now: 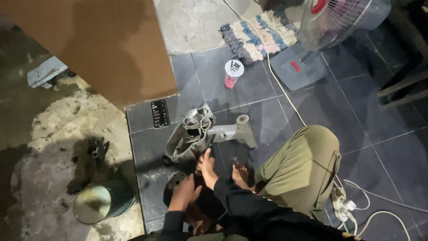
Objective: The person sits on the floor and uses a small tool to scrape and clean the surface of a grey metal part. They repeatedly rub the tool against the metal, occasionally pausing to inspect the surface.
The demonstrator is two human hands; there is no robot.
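A grey metal machine housing [196, 134] with a round cap and a side arm [234, 130] lies on the dark floor tiles in front of me. My right hand [207, 168] rests against its near edge, fingers closed on the casing. My left hand [183, 194] lies lower, fingers spread over a dark round part [171, 184] on the floor. Whether it grips that part is unclear. My bare foot [241, 174] sits just right of the hands.
A phone [159, 113] lies lit on the tile by a brown board [111, 44]. A plastic cup [232, 73], a standing fan [312, 40], a rug [258, 35], a metal pot [96, 203], dark greasy parts [96, 154] and a power strip [342, 203] with cables surround me.
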